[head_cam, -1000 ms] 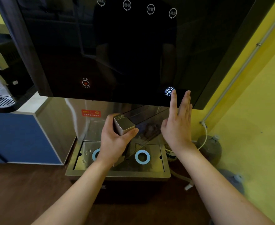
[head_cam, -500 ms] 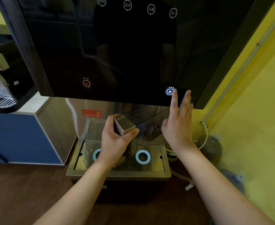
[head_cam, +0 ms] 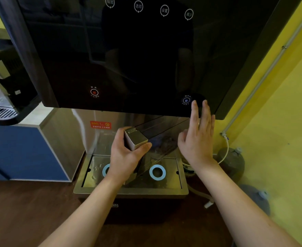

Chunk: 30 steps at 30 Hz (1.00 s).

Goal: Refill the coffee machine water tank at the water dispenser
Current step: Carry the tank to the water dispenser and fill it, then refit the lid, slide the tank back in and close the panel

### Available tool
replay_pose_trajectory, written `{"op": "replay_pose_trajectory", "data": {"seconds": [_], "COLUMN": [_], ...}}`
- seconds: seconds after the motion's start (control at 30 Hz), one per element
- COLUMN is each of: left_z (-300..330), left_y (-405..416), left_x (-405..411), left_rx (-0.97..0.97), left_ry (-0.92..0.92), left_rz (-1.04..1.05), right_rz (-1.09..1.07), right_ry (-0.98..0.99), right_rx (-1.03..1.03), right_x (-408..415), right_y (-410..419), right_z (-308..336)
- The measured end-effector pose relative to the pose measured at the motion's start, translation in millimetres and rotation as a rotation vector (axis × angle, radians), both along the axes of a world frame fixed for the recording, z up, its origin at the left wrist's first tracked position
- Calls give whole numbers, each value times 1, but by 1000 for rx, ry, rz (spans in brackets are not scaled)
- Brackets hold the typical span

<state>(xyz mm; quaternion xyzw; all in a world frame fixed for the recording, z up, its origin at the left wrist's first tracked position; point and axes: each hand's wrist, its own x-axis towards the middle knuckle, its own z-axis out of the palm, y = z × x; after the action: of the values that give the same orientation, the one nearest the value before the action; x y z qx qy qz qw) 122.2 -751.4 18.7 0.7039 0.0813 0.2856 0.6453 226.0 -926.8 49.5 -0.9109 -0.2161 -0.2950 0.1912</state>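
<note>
Head cam — right hand flat-open, now just off dimmed button; left hand still clamped on tank.

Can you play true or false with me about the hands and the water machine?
1. The left hand holds the tank by its silver handle. True.
2. The right hand is closed in a fist. False: its fingers are open and straight, by the blue button.
3. The tank sits over the tray. True.
4. The wall is blue. False: it is yellow.
5. The red button is being touched. False: no hand is near it.
</note>
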Motion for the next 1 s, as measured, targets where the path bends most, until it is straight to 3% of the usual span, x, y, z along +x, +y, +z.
{"op": "replay_pose_trajectory", "data": {"seconds": [0.2,0.43,0.6,0.73,1.0], "left_z": [0,-6,-6,-2,2], "left_y": [11,51,89,137,279], "left_x": [-10,-46,-76,-107,-195], "left_rx": [-20,48,61,35,101], "left_ry": [13,100,157,194,295], "left_rz": [-31,-26,-16,-11,-22], "right_rz": [349,539,661,685,815], "right_ry": [-8,168,391,585,501], "right_rx": [-158,-400,-608,-650,-669], "right_x": [-3,-8,-21,-45,-113], "right_y": [-14,16,78,136,295], "right_z": [-19,-11,-7,11,16]}}
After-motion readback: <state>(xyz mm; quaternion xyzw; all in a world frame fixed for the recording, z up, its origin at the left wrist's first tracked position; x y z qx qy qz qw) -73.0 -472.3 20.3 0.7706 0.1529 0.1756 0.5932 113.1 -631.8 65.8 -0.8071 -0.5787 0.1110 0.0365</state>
